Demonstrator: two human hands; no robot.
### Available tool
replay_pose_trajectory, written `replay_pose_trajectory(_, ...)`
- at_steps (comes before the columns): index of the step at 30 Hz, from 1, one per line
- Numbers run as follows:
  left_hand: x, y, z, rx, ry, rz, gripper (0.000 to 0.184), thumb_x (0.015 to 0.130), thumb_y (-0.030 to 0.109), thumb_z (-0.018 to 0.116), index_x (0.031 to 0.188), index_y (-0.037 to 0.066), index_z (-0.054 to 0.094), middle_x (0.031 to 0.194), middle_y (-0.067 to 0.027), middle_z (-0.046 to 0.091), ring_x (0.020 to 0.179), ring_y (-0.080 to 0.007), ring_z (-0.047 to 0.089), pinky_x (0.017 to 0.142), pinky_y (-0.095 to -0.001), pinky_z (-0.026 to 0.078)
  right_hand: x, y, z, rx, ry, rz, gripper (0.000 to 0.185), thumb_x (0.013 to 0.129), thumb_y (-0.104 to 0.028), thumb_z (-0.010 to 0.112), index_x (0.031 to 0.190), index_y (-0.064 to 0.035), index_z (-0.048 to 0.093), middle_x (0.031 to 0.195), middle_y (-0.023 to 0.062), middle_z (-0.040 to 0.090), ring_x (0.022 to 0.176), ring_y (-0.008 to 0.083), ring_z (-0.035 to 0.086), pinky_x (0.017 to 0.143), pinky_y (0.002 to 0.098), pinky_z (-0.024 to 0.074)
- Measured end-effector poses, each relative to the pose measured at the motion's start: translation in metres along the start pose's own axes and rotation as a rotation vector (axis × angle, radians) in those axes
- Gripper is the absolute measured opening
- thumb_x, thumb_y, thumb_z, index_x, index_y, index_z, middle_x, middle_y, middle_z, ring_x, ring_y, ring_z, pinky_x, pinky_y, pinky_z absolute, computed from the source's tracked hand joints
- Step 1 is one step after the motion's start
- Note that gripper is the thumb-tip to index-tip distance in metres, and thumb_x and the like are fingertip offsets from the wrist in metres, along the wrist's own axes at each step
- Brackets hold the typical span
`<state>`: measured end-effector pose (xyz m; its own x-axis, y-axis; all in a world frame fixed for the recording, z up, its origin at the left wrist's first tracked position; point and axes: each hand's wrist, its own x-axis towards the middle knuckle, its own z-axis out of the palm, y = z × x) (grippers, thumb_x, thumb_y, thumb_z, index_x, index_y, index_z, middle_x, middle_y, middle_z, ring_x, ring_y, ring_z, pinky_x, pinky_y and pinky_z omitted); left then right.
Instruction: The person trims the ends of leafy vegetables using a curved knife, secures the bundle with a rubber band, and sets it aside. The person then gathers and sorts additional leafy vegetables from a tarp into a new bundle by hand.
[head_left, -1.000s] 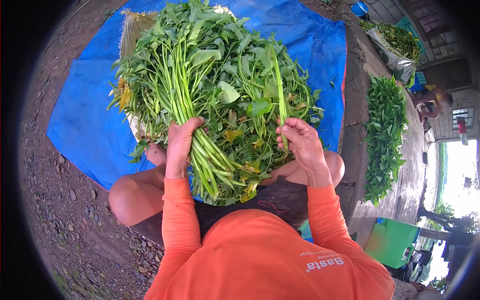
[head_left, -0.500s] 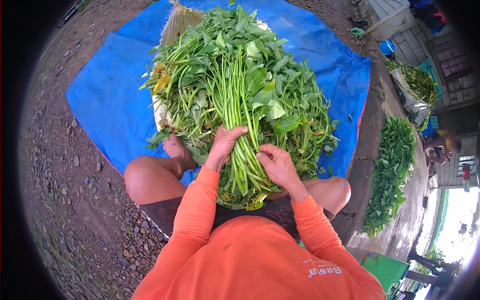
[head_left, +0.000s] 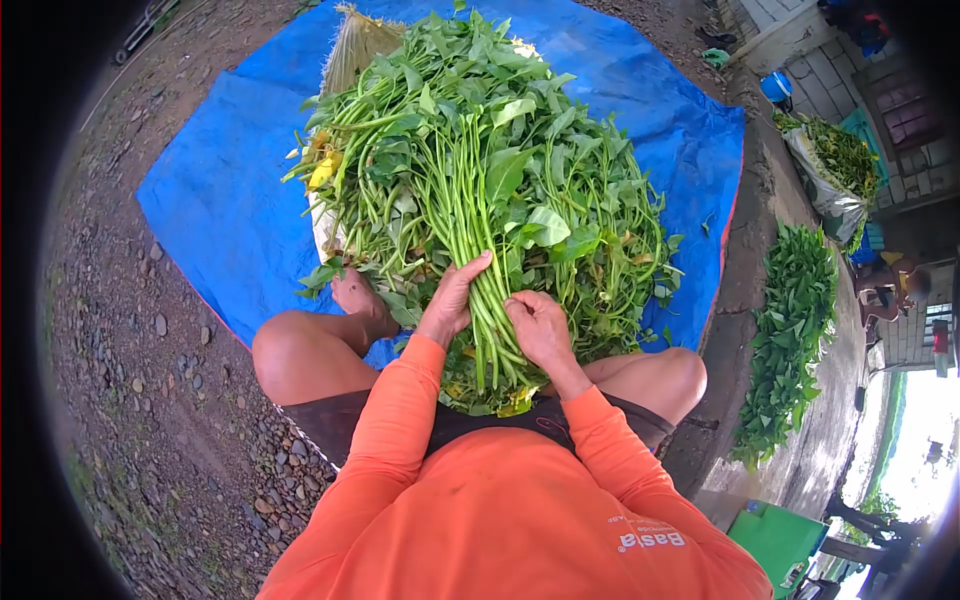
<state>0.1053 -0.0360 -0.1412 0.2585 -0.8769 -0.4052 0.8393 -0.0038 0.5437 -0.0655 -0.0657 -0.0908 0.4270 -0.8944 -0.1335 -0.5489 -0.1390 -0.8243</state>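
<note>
A bundle of long green stems (head_left: 462, 200) with leafy tops is gripped in my left hand (head_left: 452, 300), its fingers wrapped behind the stems and the thumb across the front. My right hand (head_left: 538, 326) closes at the bundle's right side, thumb and fingers pinched on the lower stems. The cut ends point down toward my lap. Under and around the bundle lies a big heap of leafy greens (head_left: 590, 220), with some yellow leaves at its left and near my lap.
The heap rests on a blue tarp (head_left: 210, 210). Gravel (head_left: 140, 370) lies to the left. On the right are a row of greens (head_left: 790, 340), a filled sack (head_left: 835, 200), a green container (head_left: 775, 540) and another person (head_left: 895, 280) farther off.
My right hand has come from the heap's right side, where it held a separate stem, to the bundle. The bundle and my left hand now appear farther right, as the view has also shifted.
</note>
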Motion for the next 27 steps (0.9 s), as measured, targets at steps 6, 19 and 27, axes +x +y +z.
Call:
replay_pose_trajectory(6, 0.007, -0.025, -0.004, 0.284, 0.231, 0.162, 0.064, 0.087, 0.024, 0.090, 0.132, -0.002, 0.053, 0.112, -0.0109, 0.071, 0.090, -0.0182, 0.070, 0.078, -0.0348, 0.060, 0.000, -0.009, 0.011, 0.070, -0.067, 0.096, 0.018, 0.098, -0.013, 0.069, 0.102, 0.0029, 0.077, 0.082, 0.0039, 0.070, 0.076, 0.0122, 0.062, 0.071, 0.0302, 0.0512)
replay_pose_trajectory(19, -0.013, 0.027, 0.013, 0.205, 0.089, -0.065, 0.026, 0.089, 0.020, 0.083, 0.103, 0.000, 0.074, 0.086, -0.0054, 0.075, 0.066, -0.0156, 0.069, 0.059, -0.0313, 0.057, -0.025, -0.041, -0.009, 0.097, 0.014, -0.284, 0.012, 0.095, -0.011, 0.077, 0.096, 0.0004, 0.072, 0.099, 0.0087, 0.067, 0.085, 0.0208, 0.062, 0.079, 0.0349, 0.0513)
replay_pose_trajectory(27, -0.010, 0.071, 0.012, 0.270, 0.088, 0.103, 0.034, 0.091, 0.027, 0.081, 0.111, 0.000, 0.071, 0.089, -0.0070, 0.076, 0.067, -0.0169, 0.072, 0.062, -0.0323, 0.062, -0.061, -0.057, -0.055, 0.003, 0.033, -0.580, 0.019, 0.088, -0.001, 0.073, 0.106, -0.0039, 0.077, 0.122, 0.0118, 0.068, 0.112, 0.0351, 0.060, 0.098, 0.0456, 0.0505)
